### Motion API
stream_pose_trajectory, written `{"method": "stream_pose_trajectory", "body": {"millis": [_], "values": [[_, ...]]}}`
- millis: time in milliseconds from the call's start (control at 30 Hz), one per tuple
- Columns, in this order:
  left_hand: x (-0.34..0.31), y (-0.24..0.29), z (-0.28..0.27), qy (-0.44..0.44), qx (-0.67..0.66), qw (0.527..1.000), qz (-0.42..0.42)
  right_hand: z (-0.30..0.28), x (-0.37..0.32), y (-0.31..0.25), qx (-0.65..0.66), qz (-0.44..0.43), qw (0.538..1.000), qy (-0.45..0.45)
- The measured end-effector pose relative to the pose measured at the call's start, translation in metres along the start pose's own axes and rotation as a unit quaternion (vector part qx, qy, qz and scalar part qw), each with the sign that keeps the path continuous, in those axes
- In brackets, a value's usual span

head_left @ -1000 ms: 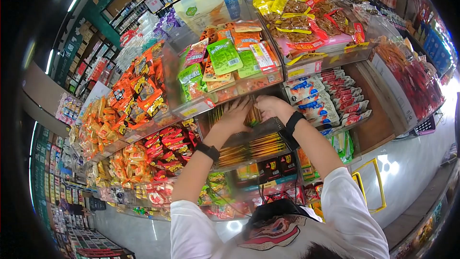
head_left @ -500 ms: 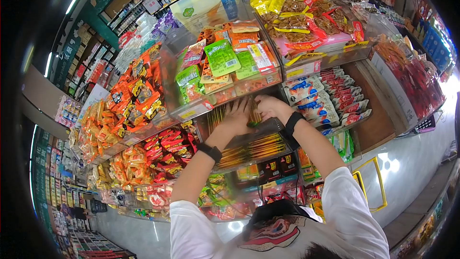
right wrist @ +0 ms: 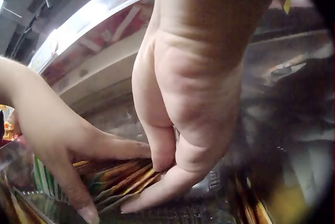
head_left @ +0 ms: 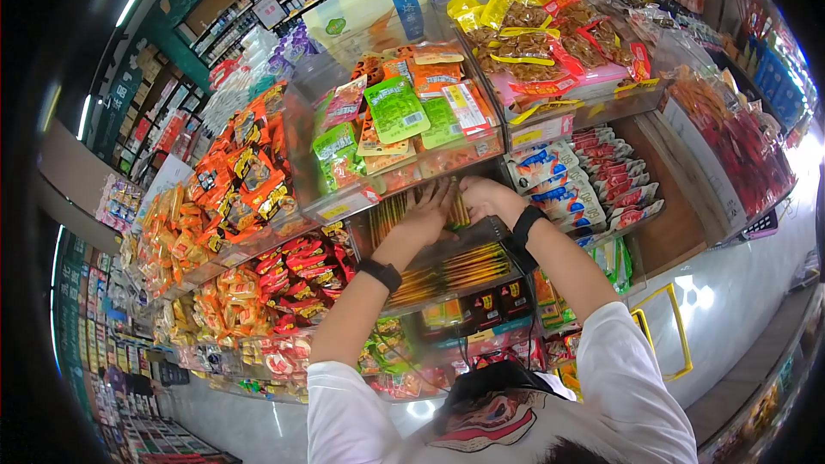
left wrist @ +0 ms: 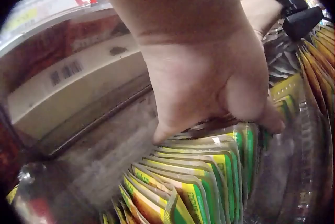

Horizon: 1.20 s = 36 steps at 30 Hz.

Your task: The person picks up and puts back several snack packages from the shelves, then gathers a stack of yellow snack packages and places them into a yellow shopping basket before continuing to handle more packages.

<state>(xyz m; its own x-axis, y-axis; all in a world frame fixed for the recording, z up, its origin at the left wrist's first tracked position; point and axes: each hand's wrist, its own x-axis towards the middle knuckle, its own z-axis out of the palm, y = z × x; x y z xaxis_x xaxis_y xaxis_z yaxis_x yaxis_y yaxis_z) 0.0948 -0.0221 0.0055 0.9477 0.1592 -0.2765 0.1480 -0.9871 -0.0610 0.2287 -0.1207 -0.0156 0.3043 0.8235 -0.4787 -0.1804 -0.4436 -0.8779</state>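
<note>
In the head view, thin green-and-yellow packets (head_left: pixel 390 216) stand in a row in a clear bin. Over them my left hand (head_left: pixel 426 216) lies with fingers spread; in the left wrist view, this hand (left wrist: pixel 204 85) reaches down behind the packets (left wrist: pixel 209 166). Close beside it, my right hand (head_left: pixel 486 198) is at the right end of the row. From the right wrist view, my right hand (right wrist: pixel 191 108) curls thumb and fingers round the end of several packets (right wrist: pixel 125 179), while my left hand (right wrist: pixel 68 145) presses their other side. Some fingertips are hidden.
A lower bin holds more upright packets (head_left: pixel 455 268). Above is a clear bin with a price-tag edge (head_left: pixel 344 204) and green and orange bags (head_left: pixel 397 109). White-and-red packs (head_left: pixel 563 180) stand to the right, orange bags (head_left: pixel 249 163) to the left.
My left hand has shifted slightly and its fingers lie more spread over the packets. The packets between my hands stand out less. My right hand stays at the row's right end.
</note>
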Motion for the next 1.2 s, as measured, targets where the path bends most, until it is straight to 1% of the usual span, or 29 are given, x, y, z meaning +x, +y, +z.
{"method": "stream_pose_trajectory", "body": {"millis": [67, 167, 233, 367, 433, 467, 567, 667, 833, 933, 1033, 1133, 1167, 1200], "values": [[-0.001, 0.000, 0.000, 0.010, 0.004, 1.000, 0.007, 0.000, 0.016, 0.009, -0.007, 0.015, 0.999, 0.029], [-0.003, 0.000, 0.000, 0.021, 0.016, 1.000, 0.009, -0.003, 0.011, 0.004, -0.020, 0.009, 1.000, -0.009], [-0.002, -0.001, 0.001, 0.024, 0.016, 1.000, 0.004, -0.003, 0.018, 0.011, -0.015, -0.002, 1.000, 0.003], [0.000, 0.002, -0.002, -0.011, 0.025, 1.000, -0.010, 0.002, 0.007, 0.009, -0.018, 0.004, 0.999, 0.035], [0.002, 0.002, -0.001, -0.014, 0.049, 0.999, -0.017, -0.004, 0.022, 0.018, -0.003, 0.003, 1.000, 0.009], [0.002, 0.001, 0.001, -0.008, 0.047, 0.999, -0.015, -0.007, 0.030, 0.024, 0.006, 0.001, 1.000, -0.004], [0.001, 0.001, 0.001, 0.002, 0.048, 0.999, -0.013, -0.009, 0.026, 0.020, -0.023, 0.017, 1.000, 0.007], [0.001, 0.002, 0.001, 0.008, 0.053, 0.998, -0.017, 0.000, 0.000, 0.002, -0.035, 0.044, 0.997, 0.048], [0.003, -0.002, 0.012, 0.052, 0.050, 0.997, -0.019, 0.003, 0.002, 0.001, -0.042, 0.037, 0.997, 0.054], [0.007, -0.006, 0.013, 0.025, 0.042, 0.999, -0.004, 0.001, 0.011, 0.009, -0.035, 0.027, 0.998, 0.050], [0.008, -0.006, 0.011, 0.027, 0.060, 0.997, 0.028, 0.002, 0.015, 0.012, -0.050, 0.018, 0.997, 0.048], [0.005, 0.000, 0.011, 0.058, 0.079, 0.995, 0.030, 0.005, 0.002, 0.007, -0.057, 0.020, 0.996, 0.065], [0.002, 0.000, 0.011, 0.066, 0.061, 0.996, 0.018, 0.005, -0.003, 0.005, -0.056, 0.021, 0.996, 0.074], [-0.002, -0.001, 0.010, 0.073, 0.042, 0.996, 0.007, 0.003, 0.000, 0.006, -0.091, 0.032, 0.993, 0.072]]}}
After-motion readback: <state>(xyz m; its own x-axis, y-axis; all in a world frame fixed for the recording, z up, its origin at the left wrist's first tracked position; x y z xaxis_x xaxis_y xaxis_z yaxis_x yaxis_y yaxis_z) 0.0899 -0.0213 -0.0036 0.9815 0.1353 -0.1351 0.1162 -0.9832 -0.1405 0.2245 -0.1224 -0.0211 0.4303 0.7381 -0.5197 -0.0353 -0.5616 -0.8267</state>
